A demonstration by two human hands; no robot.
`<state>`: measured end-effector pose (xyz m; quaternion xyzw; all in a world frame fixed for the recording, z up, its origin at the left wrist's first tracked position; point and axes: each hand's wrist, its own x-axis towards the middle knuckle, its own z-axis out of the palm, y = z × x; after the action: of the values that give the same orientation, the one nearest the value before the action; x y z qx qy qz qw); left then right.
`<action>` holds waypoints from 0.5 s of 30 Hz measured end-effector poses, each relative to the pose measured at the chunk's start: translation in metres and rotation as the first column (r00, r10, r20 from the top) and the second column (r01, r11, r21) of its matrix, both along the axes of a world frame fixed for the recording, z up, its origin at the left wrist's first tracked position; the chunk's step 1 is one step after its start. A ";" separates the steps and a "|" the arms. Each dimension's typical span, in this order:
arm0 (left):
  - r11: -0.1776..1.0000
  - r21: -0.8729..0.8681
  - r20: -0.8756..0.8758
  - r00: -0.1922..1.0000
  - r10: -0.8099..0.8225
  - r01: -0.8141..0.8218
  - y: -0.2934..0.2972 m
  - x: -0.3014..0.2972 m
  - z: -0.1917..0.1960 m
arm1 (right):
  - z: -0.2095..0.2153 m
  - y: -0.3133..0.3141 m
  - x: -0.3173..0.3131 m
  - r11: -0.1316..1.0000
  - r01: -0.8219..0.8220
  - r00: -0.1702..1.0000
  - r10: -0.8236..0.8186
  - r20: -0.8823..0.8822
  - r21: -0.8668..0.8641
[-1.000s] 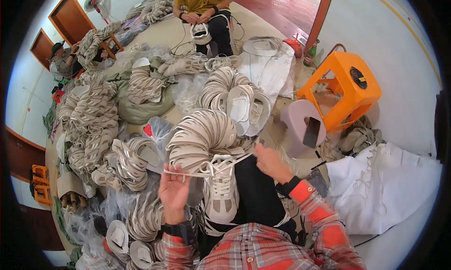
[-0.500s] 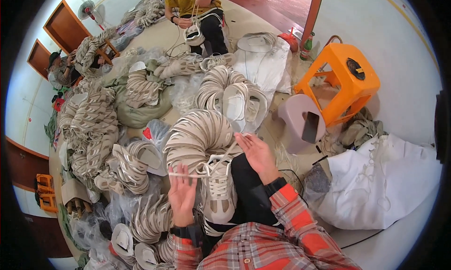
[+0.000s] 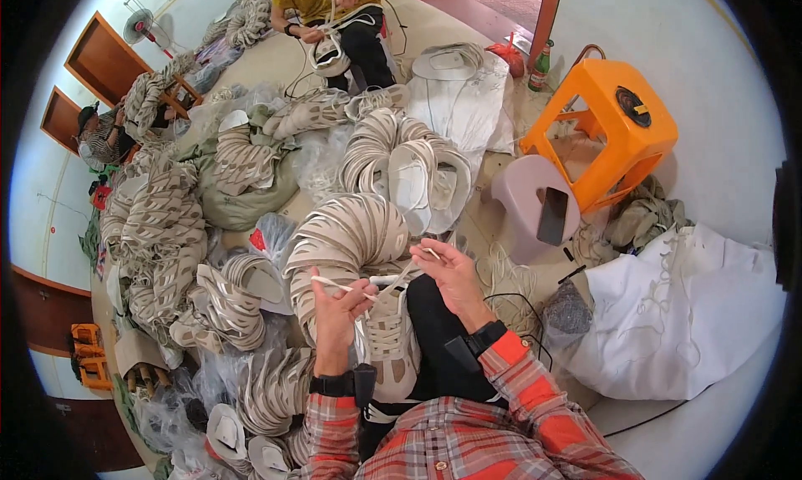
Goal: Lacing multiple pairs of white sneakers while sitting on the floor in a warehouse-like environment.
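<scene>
A beige and white shoe upper (image 3: pixel 393 367) with criss-crossed lacing lies on my lap, toe toward me. Pale shoelace ends (image 3: pixel 398 283) rise from its top to both hands. My left hand (image 3: pixel 341 311) is at the upper's left, its fingers curled round one lace, which runs across them past the thumb. To the right, above my dark trouser leg, my right hand (image 3: pixel 454 281) pinches the other lace between thumb and fingers. Just beyond my hands, a curved stack of nested shoe uppers (image 3: pixel 347 229) fans out, partly hidden by the left hand.
More nested uppers (image 3: pixel 409 158) and piles of them (image 3: pixel 159 221) cover the floor ahead and left. At right stand an orange stool (image 3: pixel 597 87) and a mauve stool (image 3: pixel 514 187) carrying a phone (image 3: pixel 552 215). A white sack (image 3: pixel 660 330) lies nearby. A co-worker (image 3: pixel 334 29) sits opposite, handling an upper.
The fingers of my left hand have gone from spread to curled round the lace, and that hand has come slightly right. My right fingers have closed in on their lace.
</scene>
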<state>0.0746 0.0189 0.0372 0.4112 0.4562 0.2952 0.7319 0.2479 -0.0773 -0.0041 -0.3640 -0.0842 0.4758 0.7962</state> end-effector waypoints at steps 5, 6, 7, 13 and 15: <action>0.850 -0.507 0.267 0.911 0.314 -0.144 -0.008 -0.042 -0.001 | -0.027 -0.005 0.010 0.981 0.146 0.988 -0.152 -0.040 -0.131; 0.697 -0.711 0.303 0.853 0.426 -0.096 -0.011 -0.053 -0.015 | -0.032 -0.011 0.022 0.965 0.209 0.977 -0.212 -0.007 -0.156; 0.699 -0.708 0.303 0.852 0.427 -0.099 -0.019 -0.067 -0.028 | -0.035 -0.021 0.044 0.943 0.326 0.934 -0.311 0.176 -0.064; 0.739 -0.672 0.435 0.830 0.350 0.040 -0.057 -0.046 -0.022 | -0.007 -0.067 0.129 0.797 0.590 0.781 -0.523 0.342 -0.130; 0.803 -0.596 0.444 0.843 0.304 0.024 -0.056 -0.041 -0.013 | 0.011 -0.067 0.117 0.790 0.568 0.789 -0.444 0.425 -0.230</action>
<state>0.0332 -0.0371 0.0237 0.0369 0.3395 0.2972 0.8916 0.3648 -0.1445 0.0071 -0.5854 -0.0369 0.1756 0.7906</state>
